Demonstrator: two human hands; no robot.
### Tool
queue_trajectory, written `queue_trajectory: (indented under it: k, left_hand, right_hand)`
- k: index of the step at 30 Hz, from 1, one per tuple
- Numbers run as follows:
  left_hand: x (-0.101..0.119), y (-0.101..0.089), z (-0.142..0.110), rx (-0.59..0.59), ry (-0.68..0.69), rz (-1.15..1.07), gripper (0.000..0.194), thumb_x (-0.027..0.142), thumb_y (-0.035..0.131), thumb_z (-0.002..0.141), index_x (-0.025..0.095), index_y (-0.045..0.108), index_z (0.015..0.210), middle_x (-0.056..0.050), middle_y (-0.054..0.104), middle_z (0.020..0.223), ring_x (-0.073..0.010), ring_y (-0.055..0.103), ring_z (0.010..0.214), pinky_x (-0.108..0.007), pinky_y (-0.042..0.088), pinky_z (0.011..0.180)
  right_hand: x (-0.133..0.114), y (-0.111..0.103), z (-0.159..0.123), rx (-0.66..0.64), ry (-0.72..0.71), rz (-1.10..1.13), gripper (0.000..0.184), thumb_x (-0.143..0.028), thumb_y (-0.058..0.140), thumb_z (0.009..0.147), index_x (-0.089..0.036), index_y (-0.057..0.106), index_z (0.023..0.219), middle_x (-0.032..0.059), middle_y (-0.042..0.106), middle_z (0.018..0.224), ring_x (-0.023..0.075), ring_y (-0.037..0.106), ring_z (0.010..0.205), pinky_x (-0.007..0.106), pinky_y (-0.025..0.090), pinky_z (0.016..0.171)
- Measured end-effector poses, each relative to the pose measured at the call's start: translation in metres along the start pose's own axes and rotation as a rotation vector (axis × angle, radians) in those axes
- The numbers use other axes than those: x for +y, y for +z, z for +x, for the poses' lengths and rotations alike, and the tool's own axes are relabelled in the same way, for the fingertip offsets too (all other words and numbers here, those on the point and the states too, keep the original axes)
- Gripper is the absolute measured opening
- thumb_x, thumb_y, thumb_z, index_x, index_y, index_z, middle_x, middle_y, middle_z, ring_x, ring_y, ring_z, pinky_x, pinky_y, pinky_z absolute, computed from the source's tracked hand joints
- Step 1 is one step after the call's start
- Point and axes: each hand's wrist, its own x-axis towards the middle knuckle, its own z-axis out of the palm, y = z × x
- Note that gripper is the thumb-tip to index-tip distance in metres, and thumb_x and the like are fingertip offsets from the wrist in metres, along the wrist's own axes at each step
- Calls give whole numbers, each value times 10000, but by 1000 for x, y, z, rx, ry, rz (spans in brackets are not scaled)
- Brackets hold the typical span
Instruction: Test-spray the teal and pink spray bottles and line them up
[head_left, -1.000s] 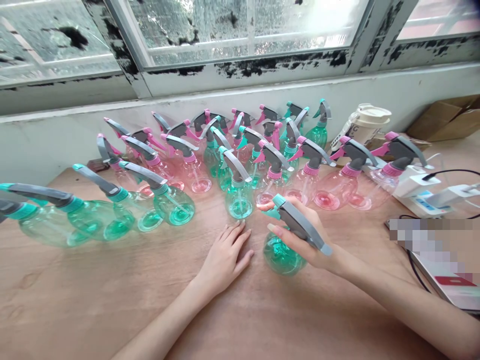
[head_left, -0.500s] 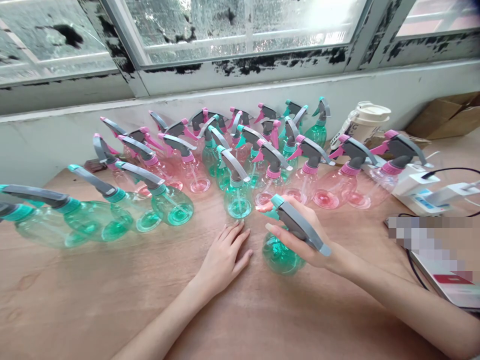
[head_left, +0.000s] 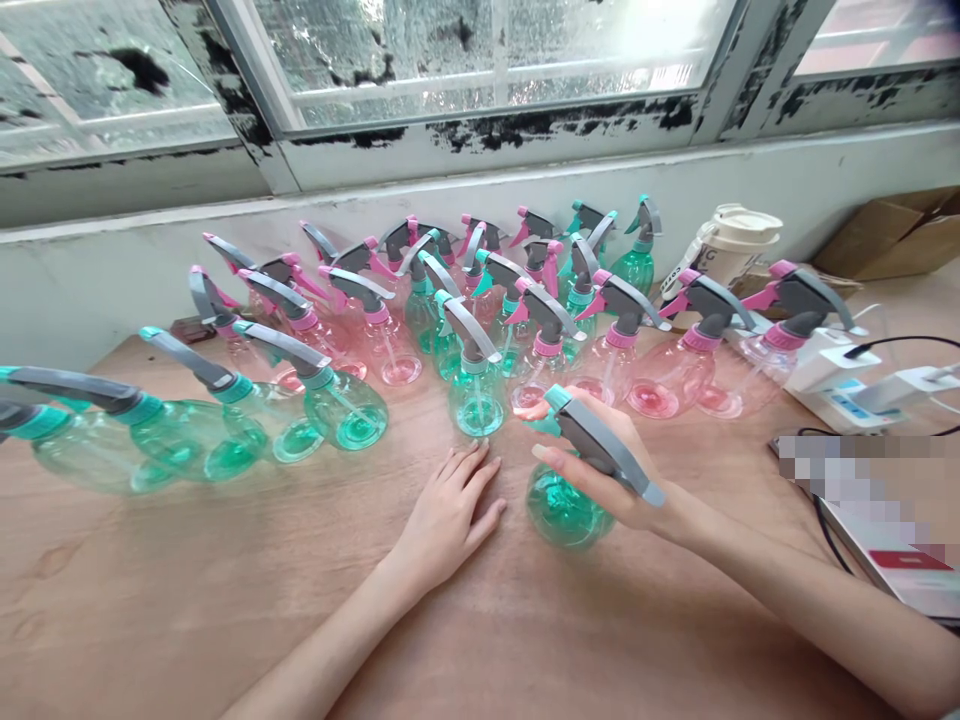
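My right hand (head_left: pixel 616 480) is wrapped round the neck of a green spray bottle (head_left: pixel 568 510), below its grey and teal trigger head. The bottle is upright over the wooden table; whether its base touches the wood I cannot tell. Palm down on the table (head_left: pixel 420 640) lies my left hand (head_left: pixel 455 500), fingers stretched out and holding nothing. Its fingertips reach close to the base of another green spray bottle (head_left: pixel 478 395), which stands in the middle. Part of the held bottle's neck is hidden by my fingers.
Several green spray bottles (head_left: pixel 346 410) stand at the left. Pink spray bottles (head_left: pixel 671 375) and more green ones fill the back, below the window. At the right are a lidded cup (head_left: pixel 731 245), a white power strip (head_left: pixel 844 385) with cables, a cardboard box (head_left: pixel 892 235) and a partly blurred flat object (head_left: pixel 904 560).
Almost nothing differs. The spray bottle in my right hand has shifted very slightly to the right, and my left hand stays where it was.
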Motion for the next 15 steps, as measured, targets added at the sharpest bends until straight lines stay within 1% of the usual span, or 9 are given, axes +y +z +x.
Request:
queue_trajectory:
  k: [2, 6, 8, 12, 15]
  left_hand:
    - [0, -1, 0, 0, 0, -6, 409, 319, 528, 955, 158, 530, 1332, -162, 536, 1403, -300, 481, 1322, -516, 398, 1098]
    - [0, 0, 0, 3, 1, -7, 408, 329, 523, 959, 172, 526, 1336, -154, 539, 1401, -296, 480, 1322, -518, 400, 1097]
    - [-1, 0, 0, 4, 3, -3, 410, 332, 524, 959, 167, 528, 1334, -156, 536, 1403, -298, 481, 1321, -515, 400, 1098]
    - [-1, 0, 0, 1, 12, 5, 411, 329, 519, 962, 139, 532, 1326, -172, 528, 1408, -302, 478, 1321, -516, 403, 1094]
    - [-1, 0, -1, -3, 11, 13, 414, 330, 520, 963, 138, 528, 1330, -173, 528, 1407, -303, 478, 1320, -520, 408, 1088]
  right_hand:
    - [3, 1, -3, 4, 27, 11, 255, -285, 623, 899, -241, 565, 1143, 9, 548, 891, 118, 520, 636, 262, 492, 587]
    - [3, 0, -5, -4, 33, -22, 264, -276, 618, 903, -246, 580, 1163, 23, 568, 915, 146, 577, 719, 287, 531, 670]
    - [3, 0, -5, -2, 29, -24, 274, -270, 618, 905, -246, 578, 1175, 22, 566, 900, 162, 602, 766, 294, 537, 702]
    - [3, 0, -5, -2, 18, -23, 278, -267, 614, 907, -241, 571, 1180, 21, 554, 854, 202, 632, 877, 294, 543, 711]
    - [4, 0, -5, 4, 4, -16, 275, -261, 607, 909, -240, 566, 1181, 14, 543, 827, 209, 635, 885, 302, 545, 721]
